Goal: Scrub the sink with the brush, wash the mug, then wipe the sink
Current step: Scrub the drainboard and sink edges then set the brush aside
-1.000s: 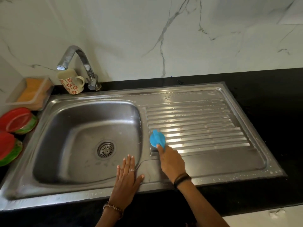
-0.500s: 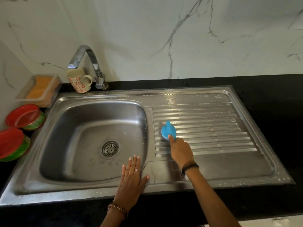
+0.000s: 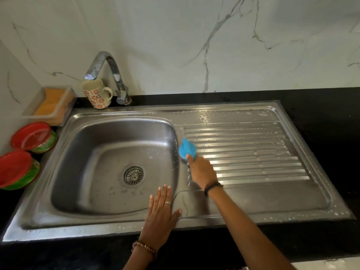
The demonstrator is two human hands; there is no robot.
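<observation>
A stainless steel sink [image 3: 109,225] is set into a glossy black countertop [image 3: 321,117], backed by a white marble-look wall [image 3: 194,45] with grey veins, which turns a corner at the far left. The sink's basin sits on the left with a round drain strainer [image 3: 134,175] in its floor, and a ribbed drainboard [image 3: 253,152] stretches to the right, speckled with suds and droplets along its rims. The right hand [image 3: 201,170] has its fingers curled round a blue brush [image 3: 187,149], which presses on the left end of the drainboard ribs, just beside the basin's edge. The left hand [image 3: 160,213] lies flat on the sink's front rim with fingers straight and close together, thumb spread aside, fingertips reaching over the basin's near corner. A cream mug [image 3: 96,95] with red flower patterns stands upright on the back ledge directly under the spout of the curved chrome tap [image 3: 109,71], handle pointing right. To the left of the mug a clear plastic tray [image 3: 49,106] holds something orange, and nearer along the left edge lie two red bowls [image 3: 23,152] with green undersides, each tilted on its side
</observation>
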